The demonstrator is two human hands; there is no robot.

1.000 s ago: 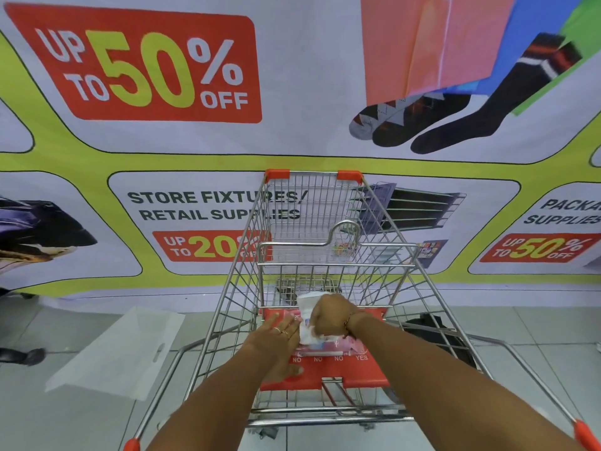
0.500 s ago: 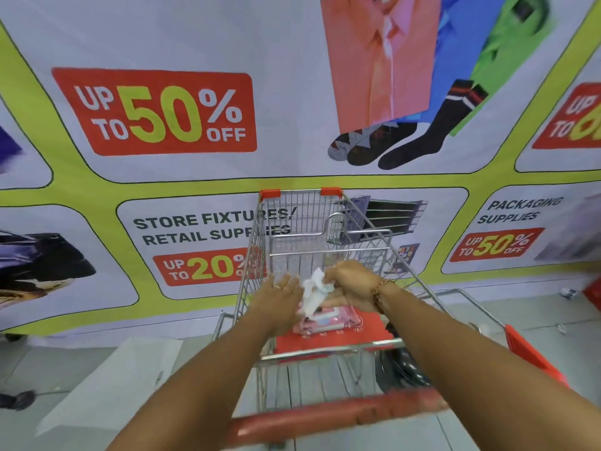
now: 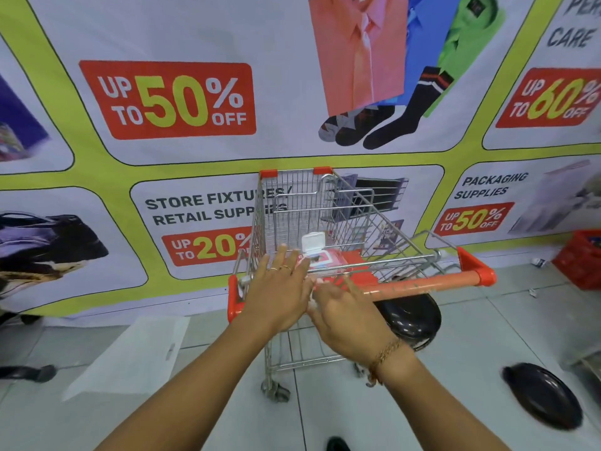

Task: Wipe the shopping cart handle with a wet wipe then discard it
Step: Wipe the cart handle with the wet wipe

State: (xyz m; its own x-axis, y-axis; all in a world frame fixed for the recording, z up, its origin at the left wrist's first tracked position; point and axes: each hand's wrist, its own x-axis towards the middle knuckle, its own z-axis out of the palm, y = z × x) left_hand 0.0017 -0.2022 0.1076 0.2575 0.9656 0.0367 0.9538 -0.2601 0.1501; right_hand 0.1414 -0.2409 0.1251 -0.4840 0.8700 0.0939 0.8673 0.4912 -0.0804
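A wire shopping cart (image 3: 328, 203) stands in front of me, its orange handle (image 3: 422, 283) running across the view. On the cart's red seat flap lies a pink wet wipes pack (image 3: 328, 258) with its white lid flipped up. My left hand (image 3: 279, 294) lies flat over the left part of the handle, fingers spread, nothing in it. My right hand (image 3: 348, 310) is just beside it, pressed on the handle's middle. A small white bit of wet wipe (image 3: 313, 303) shows under its fingers; the remainder of the wipe is hidden.
A printed sale banner (image 3: 169, 99) covers the wall right behind the cart. On the tiled floor lie a clear plastic bag (image 3: 130, 356), a black lid (image 3: 413, 317) under the cart's right side and another (image 3: 543, 395) further right. A red crate (image 3: 582, 262) stands far right.
My hands pulled a white wipe out of the pack and dropped from the seat flap to the orange handle. The view has pulled back, so the handle now shows in full.
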